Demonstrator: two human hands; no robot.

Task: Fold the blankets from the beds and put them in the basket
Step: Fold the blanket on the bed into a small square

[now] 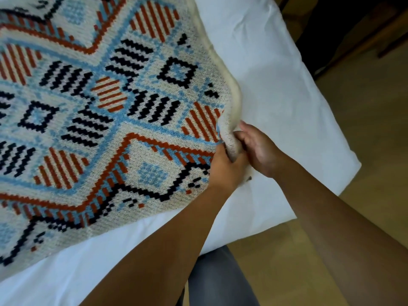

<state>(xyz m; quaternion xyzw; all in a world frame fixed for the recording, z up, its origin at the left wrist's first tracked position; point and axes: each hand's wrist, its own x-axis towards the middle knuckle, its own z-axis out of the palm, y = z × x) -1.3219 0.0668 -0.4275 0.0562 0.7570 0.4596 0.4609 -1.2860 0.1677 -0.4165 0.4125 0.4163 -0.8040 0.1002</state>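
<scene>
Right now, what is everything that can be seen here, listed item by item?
blanket: one, cream knit patterned in light blue, rust red and dark navy, spread over the bed, near corner lifted
bed: one, white sheet, under the blanket, its corner toward the right
floor: one, light wood, right of and below the bed
furniture: dark wood, top right, too cropped to identify or count
trouser leg: one, grey, bottom centre
left hand: one, grips the blanket's lifted corner
right hand: one, grips the same corner, beside the left
</scene>
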